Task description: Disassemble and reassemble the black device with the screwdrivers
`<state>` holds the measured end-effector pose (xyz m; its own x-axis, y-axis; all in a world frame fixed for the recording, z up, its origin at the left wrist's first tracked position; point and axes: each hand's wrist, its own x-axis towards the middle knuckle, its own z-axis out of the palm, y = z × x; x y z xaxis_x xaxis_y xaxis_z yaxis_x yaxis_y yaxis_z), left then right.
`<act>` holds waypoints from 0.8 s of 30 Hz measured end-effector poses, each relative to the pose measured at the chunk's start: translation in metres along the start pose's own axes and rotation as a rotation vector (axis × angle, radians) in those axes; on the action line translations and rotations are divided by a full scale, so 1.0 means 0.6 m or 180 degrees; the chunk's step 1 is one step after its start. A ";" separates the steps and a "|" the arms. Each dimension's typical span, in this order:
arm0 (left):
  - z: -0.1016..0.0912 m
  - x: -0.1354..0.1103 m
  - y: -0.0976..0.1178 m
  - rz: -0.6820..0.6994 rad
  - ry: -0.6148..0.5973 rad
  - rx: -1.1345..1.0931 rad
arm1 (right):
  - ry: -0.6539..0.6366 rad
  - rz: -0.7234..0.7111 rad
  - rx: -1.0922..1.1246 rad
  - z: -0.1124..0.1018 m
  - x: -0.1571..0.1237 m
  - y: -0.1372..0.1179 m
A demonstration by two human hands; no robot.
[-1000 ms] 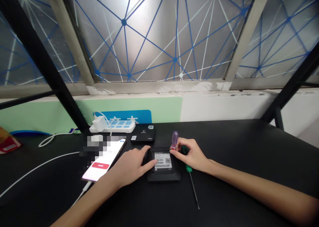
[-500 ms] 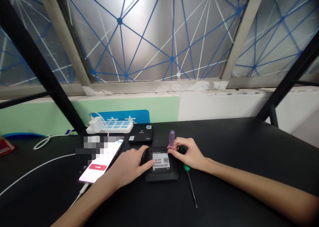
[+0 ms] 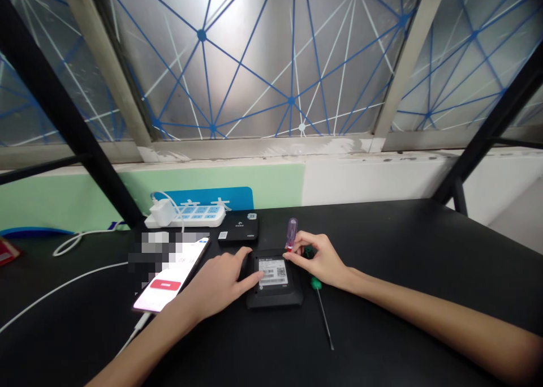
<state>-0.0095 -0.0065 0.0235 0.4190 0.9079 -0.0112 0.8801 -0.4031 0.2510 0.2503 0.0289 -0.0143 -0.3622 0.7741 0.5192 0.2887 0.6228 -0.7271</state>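
Screwdriver [image 3: 292, 233] straightens over black box [image 3: 274, 292]

Pinched between the closed thumb and fingers of the right hand [image 3: 322, 259], the purple handle stands almost upright near the far right corner of the box, which lies label-up on a black table [image 3: 403, 251]. The handle appears slightly straighter and higher than a second ago, a small shift suggesting that work at this corner is continuing; the fingers hide the tip, so whether it touches the box cannot be told. The left hand [image 3: 218, 282] keeps its place, thumb and forefinger spread wide, gripping nothing: the thumb rests at the left edge of the label [image 3: 272, 272], the forefinger by the far left corner. A green-handled driver [image 3: 316, 283] lies beside the box, partly hidden by the right hand. A lit phone [image 3: 173, 276] lies to the left.
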 end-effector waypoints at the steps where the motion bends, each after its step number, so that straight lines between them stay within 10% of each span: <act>1: 0.000 0.000 0.000 0.0012 0.0016 0.0002 | 0.0020 -0.0011 -0.0011 0.000 0.000 -0.001; 16: -0.003 -0.002 0.001 -0.0030 -0.0044 0.0058 | 0.0773 0.1002 0.1693 -0.045 0.030 -0.012; 24: -0.010 -0.005 0.008 -0.0063 -0.0052 0.0025 | 0.0347 0.1666 0.0794 -0.083 0.041 -0.014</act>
<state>-0.0078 -0.0103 0.0305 0.4052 0.9137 -0.0318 0.8899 -0.3861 0.2431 0.2829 0.0485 0.0267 -0.1307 0.9867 0.0964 0.1824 0.1195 -0.9759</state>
